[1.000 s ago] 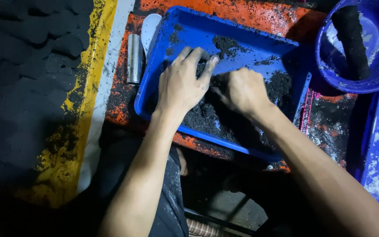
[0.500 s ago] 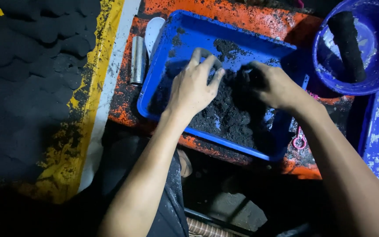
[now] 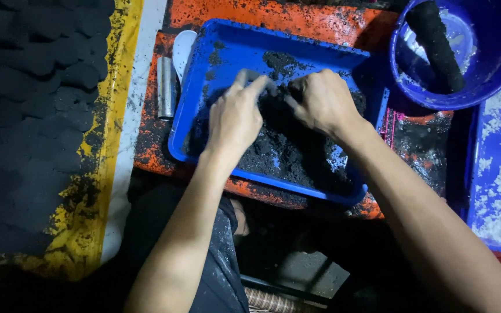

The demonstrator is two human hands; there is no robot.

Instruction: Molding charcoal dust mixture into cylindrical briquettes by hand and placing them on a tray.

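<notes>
Your left hand (image 3: 234, 119) lies flat and open on the crumbly black powder pile (image 3: 285, 152) in the blue plastic tray (image 3: 221, 49). Your right hand (image 3: 320, 101) is curled, pinching some. It looks loose and soft, so scoop from underneath.

Both hands are down in the blue tray (image 3: 215, 49), left hand (image 3: 234, 119) and right hand (image 3: 320, 101) pressing into the black mix (image 3: 285, 153). A metal tube (image 3: 166, 87) lies just left; a blue bucket (image 3: 494, 75) sits right.
</notes>
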